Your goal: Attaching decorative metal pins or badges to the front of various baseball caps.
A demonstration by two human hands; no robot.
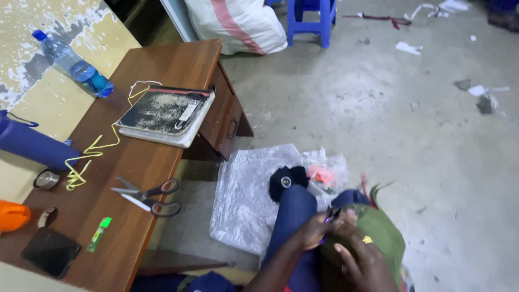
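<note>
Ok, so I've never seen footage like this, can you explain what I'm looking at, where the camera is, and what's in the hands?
There is no machine here, just one person working with bare hands. The single picture comes from a camera worn on their head, looking down at their lap. The left hand pinches a small purple tool, too small to identify, against green cloth. The right hand rests on that cloth. Their legs are in blue trousers, above a plastic sheet on the concrete floor. To the left stands a wooden table holding scissors, a worn notebook, a yellow cord, a water bottle, a green lighter and a dark phone.
</note>
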